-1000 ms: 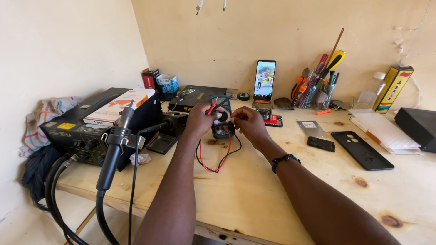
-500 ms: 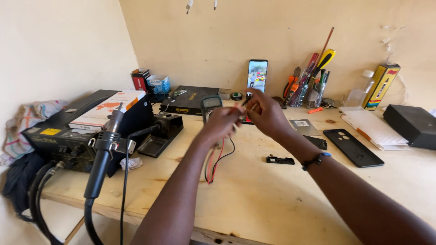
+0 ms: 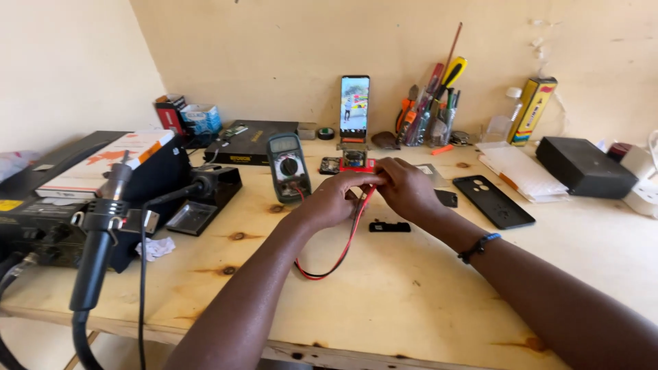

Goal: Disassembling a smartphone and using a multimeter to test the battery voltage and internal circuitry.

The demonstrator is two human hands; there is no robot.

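Observation:
My left hand (image 3: 334,200) and my right hand (image 3: 406,188) meet at the middle of a wooden bench (image 3: 411,301). Both pinch the ends of the multimeter probe leads. A red lead (image 3: 337,262) runs down from my fingers and loops on the bench, with a black lead beside it. The grey-green multimeter (image 3: 288,166) stands tilted just left of my left hand. A small circuit board in a red holder (image 3: 354,162) lies right behind my hands. A small black part (image 3: 389,226) lies on the bench under my right wrist.
A phone (image 3: 354,105) with a lit screen stands upright at the back, next to a cup of tools (image 3: 426,116). A black phone (image 3: 495,201) lies face down on the right. A soldering stand (image 3: 205,199) and a hot-air station with its handle (image 3: 103,233) fill the left side.
My hands have drawn back from the multimeter toward me and closed together on the leads. The multimeter now stands to their left, and the small black part lies on the bench.

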